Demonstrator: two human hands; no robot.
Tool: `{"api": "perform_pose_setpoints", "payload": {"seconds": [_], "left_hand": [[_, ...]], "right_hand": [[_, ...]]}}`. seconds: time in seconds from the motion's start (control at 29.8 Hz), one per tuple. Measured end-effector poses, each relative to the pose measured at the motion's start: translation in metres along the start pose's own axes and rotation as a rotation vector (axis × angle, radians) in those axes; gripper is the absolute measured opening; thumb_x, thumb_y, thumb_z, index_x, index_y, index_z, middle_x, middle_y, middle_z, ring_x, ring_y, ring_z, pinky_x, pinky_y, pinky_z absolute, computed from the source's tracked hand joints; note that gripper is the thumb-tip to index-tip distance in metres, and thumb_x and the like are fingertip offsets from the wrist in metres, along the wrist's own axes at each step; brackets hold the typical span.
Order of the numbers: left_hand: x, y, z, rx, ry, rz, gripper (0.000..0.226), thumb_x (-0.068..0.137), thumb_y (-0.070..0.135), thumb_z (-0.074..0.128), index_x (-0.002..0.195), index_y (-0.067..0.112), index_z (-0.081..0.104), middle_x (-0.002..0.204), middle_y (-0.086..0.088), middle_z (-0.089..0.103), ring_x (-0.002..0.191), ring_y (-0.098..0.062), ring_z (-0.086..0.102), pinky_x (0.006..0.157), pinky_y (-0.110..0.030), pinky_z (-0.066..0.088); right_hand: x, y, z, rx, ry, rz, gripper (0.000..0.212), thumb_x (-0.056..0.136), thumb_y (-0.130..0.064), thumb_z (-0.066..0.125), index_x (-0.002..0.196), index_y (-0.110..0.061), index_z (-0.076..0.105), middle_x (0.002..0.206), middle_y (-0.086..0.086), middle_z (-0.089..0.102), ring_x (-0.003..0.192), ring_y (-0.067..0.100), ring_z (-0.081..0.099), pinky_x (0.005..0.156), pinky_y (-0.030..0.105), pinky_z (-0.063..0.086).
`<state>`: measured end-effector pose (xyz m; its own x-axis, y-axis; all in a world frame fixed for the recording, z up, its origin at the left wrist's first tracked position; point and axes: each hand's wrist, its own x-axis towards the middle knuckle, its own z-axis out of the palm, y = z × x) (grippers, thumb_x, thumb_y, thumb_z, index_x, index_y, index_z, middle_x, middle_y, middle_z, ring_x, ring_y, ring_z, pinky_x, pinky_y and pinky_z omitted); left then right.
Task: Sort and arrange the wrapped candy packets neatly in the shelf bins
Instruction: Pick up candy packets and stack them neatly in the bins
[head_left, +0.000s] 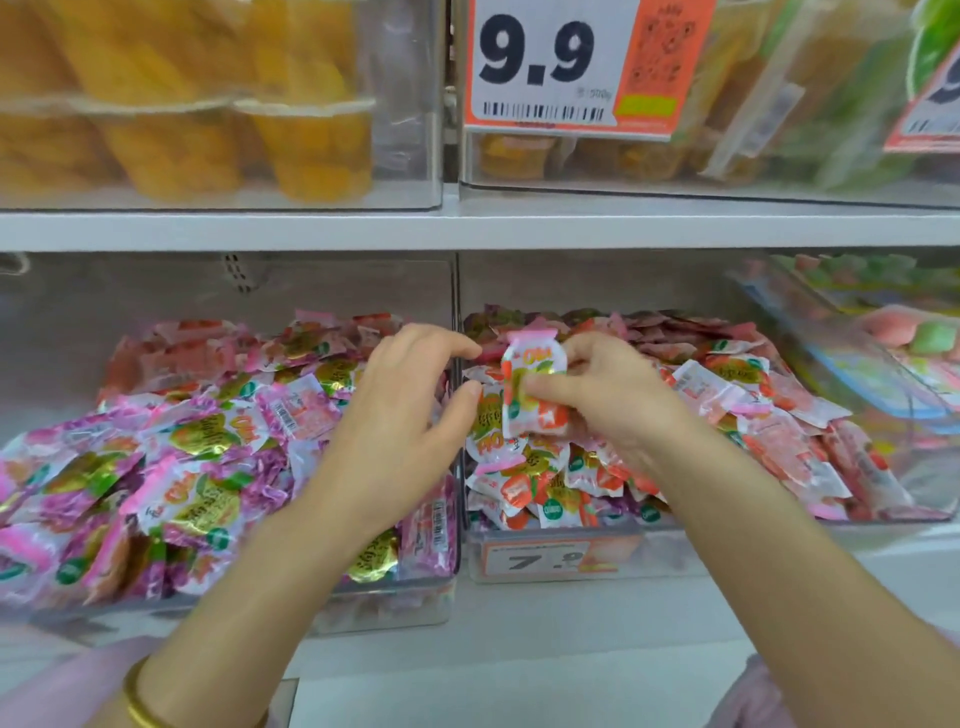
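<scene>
Pink-topped candy packet (531, 382) held upright over the right bin (665, 545).
Right hand (618, 400) pinches its lower half, with the fingers partly hidden behind it. Left hand (400, 415) hovers beside with its fingers loosely spread, holding nothing. Packet print is blurred, perhaps strawberry. Left bin (363, 613) is cut off at the frame edge.

A gold bangle (136, 700) rings the left wrist. The left pink sleeve (67, 693) is just beside it; the right pink sleeve (756, 699) is well apart.

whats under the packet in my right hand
Under the packet, pinched by the right hand, lies a heap of red-and-white packets in the right bin. The hand hides some; the bin's floor is covered.
</scene>
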<state>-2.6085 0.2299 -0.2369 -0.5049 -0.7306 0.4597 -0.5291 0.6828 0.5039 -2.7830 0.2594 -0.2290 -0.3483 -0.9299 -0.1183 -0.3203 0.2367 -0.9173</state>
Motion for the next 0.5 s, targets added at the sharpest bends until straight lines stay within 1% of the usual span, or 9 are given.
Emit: {"api": "perform_pose_setpoints", "payload": {"seconds": [0.03,0.07,0.13,0.2,0.27,0.34,0.37,0.44,0.5], "left_hand": [[0.000,-0.001,0.001,-0.004,0.007,0.000,0.028,0.093,0.029,0.045,0.117,0.021,0.054,0.112,0.012,0.048,0.109,0.000,0.038,0.089,0.000,0.024],[0.000,-0.001,0.001,-0.009,0.015,0.003,0.029,0.091,0.030,0.045,0.117,0.020,0.055,0.111,0.012,0.047,0.109,0.000,0.039,0.088,0.000,0.025],[-0.002,0.000,0.001,-0.024,0.024,-0.001,0.032,0.090,0.032,0.044,0.117,0.020,0.054,0.110,0.012,0.047,0.108,0.000,0.040,0.088,-0.002,0.027],[-0.002,0.000,0.000,-0.042,0.026,-0.005,0.029,0.092,0.031,0.047,0.118,0.021,0.054,0.110,0.013,0.046,0.108,-0.001,0.041,0.088,-0.006,0.030],[-0.004,0.000,0.000,-0.059,0.025,-0.010,0.029,0.092,0.030,0.048,0.119,0.021,0.053,0.110,0.013,0.046,0.108,-0.001,0.042,0.087,-0.009,0.033],[-0.005,0.000,-0.002,-0.095,0.035,-0.023,0.029,0.092,0.032,0.048,0.118,0.021,0.053,0.109,0.013,0.045,0.105,0.002,0.043,0.086,-0.008,0.035],[-0.005,0.000,-0.002,-0.116,0.052,-0.028,0.028,0.092,0.033,0.048,0.117,0.021,0.053,0.108,0.013,0.046,0.103,0.003,0.044,0.086,-0.009,0.036],[-0.007,-0.001,-0.004,-0.152,0.087,-0.055,0.028,0.092,0.031,0.050,0.117,0.020,0.053,0.109,0.010,0.046,0.105,0.000,0.045,0.088,-0.014,0.037],[-0.007,-0.002,-0.006,-0.175,0.109,-0.091,0.033,0.090,0.039,0.048,0.116,0.020,0.055,0.110,0.009,0.047,0.109,-0.007,0.045,0.090,-0.022,0.039]], "right_hand": [[0.000,0.002,0.007,-0.105,-0.016,-0.008,0.026,0.080,-0.020,0.073,0.090,-0.004,0.056,0.078,0.015,0.063,0.063,0.024,0.060,0.058,0.038,0.052],[-0.001,0.003,0.014,-0.218,-0.021,-0.032,0.029,0.081,-0.024,0.072,0.092,-0.005,0.053,0.076,0.012,0.059,0.065,0.023,0.056,0.058,0.038,0.049],[-0.003,0.003,0.021,-0.358,0.001,-0.098,0.029,0.082,-0.029,0.069,0.094,-0.009,0.051,0.077,0.004,0.052,0.068,0.019,0.050,0.056,0.032,0.039],[-0.004,0.002,0.024,-0.353,0.008,-0.140,0.031,0.082,-0.029,0.070,0.097,-0.008,0.053,0.076,0.001,0.049,0.067,0.018,0.048,0.055,0.030,0.035],[-0.005,0.002,0.024,-0.327,0.007,-0.153,0.029,0.080,-0.026,0.072,0.095,-0.008,0.055,0.072,0.001,0.048,0.062,0.016,0.047,0.054,0.030,0.036],[-0.006,0.001,0.021,-0.225,0.017,-0.122,0.023,0.079,-0.018,0.074,0.091,-0.008,0.057,0.076,0.008,0.058,0.061,0.018,0.052,0.056,0.032,0.044],[-0.007,-0.001,0.016,-0.129,0.028,-0.092,0.020,0.079,-0.013,0.073,0.089,-0.009,0.057,0.081,0.013,0.063,0.062,0.019,0.056,0.057,0.034,0.049],[-0.009,-0.006,0.003,0.149,0.040,-0.043,0.016,0.081,-0.004,0.070,0.087,-0.009,0.056,0.086,0.016,0.066,0.064,0.021,0.062,0.055,0.033,0.055],[-0.011,-0.012,-0.008,0.463,-0.003,-0.023,0.014,0.082,0.001,0.065,0.088,-0.009,0.056,0.082,0.011,0.069,0.067,0.021,0.068,0.057,0.033,0.058]]}}
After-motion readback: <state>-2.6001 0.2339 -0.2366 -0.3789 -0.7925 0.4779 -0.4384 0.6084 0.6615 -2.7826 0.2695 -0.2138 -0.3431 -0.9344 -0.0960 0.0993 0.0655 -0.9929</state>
